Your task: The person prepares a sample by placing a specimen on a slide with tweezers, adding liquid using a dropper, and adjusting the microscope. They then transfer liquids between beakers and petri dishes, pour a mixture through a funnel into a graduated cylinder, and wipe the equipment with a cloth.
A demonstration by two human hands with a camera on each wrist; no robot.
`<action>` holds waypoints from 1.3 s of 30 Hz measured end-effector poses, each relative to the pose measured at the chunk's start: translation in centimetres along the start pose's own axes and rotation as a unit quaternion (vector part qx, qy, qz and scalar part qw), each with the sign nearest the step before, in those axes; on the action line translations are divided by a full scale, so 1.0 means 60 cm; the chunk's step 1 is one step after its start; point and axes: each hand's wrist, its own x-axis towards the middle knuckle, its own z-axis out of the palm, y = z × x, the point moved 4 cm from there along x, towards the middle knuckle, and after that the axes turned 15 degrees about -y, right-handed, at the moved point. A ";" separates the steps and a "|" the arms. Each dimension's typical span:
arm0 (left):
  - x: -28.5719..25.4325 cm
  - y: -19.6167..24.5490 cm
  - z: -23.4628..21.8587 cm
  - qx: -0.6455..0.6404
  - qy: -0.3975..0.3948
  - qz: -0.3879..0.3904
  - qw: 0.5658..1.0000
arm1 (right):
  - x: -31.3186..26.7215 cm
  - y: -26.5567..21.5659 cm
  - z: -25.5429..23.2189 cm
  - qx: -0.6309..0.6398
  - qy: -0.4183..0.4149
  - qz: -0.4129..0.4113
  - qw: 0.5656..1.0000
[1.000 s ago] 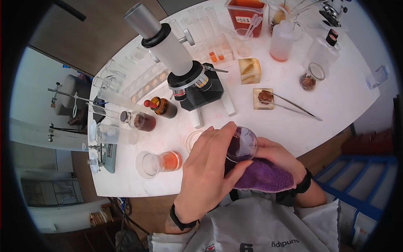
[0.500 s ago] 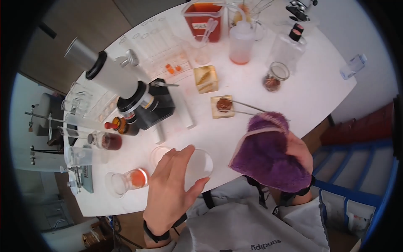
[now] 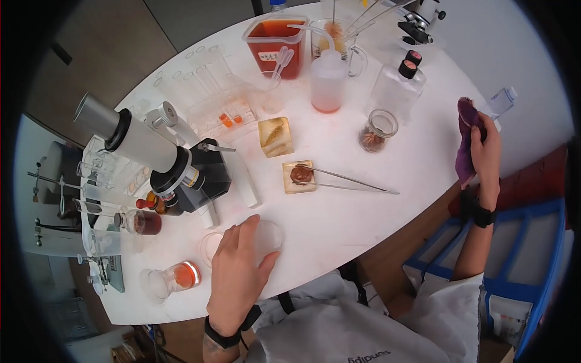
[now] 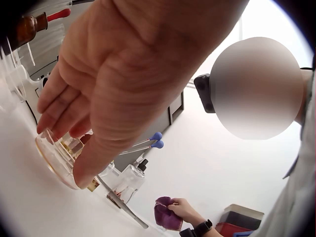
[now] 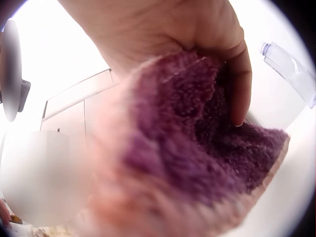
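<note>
A clear round petri dish [image 3: 269, 237] lies at the white table's near side, spanned by my left hand [image 3: 237, 275]. In the left wrist view the fingertips are at one side of the dish's rim [image 4: 55, 165] and the thumb at the other. Out past the table's right edge, my right hand [image 3: 486, 157] grips a purple fluffy cloth [image 3: 464, 145]. The cloth [image 5: 182, 118] hangs folded from the fingers in the right wrist view. Just left of my left hand sits another shallow glass dish [image 3: 209, 247], partly covered by it.
A microscope [image 3: 145, 142] stands at the left, behind a beaker of orange liquid [image 3: 184, 275]. Tweezers [image 3: 357, 178] lie across a clear block [image 3: 292, 186] with a brown specimen. Farther back are a lidded jar [image 3: 374, 138], a wash bottle [image 3: 327, 88] and a red-liquid tub [image 3: 275, 51].
My right hand has carried the purple cloth away from the dish, out to the table's right edge. My left hand has lowered the dish to the table's near side and stays with it.
</note>
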 end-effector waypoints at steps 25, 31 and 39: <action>-0.072 -0.048 -0.047 0.021 0.082 -0.057 0.995 | -0.077 -0.286 -0.003 0.083 -0.174 -0.115 0.974; -0.080 -0.068 -0.025 0.006 0.095 -0.084 0.992 | -0.163 -0.493 0.065 0.155 -0.424 -0.325 0.831; -0.079 -0.089 -0.016 -0.046 0.083 -0.110 0.989 | -0.186 -0.586 0.137 0.145 -0.388 -0.379 0.828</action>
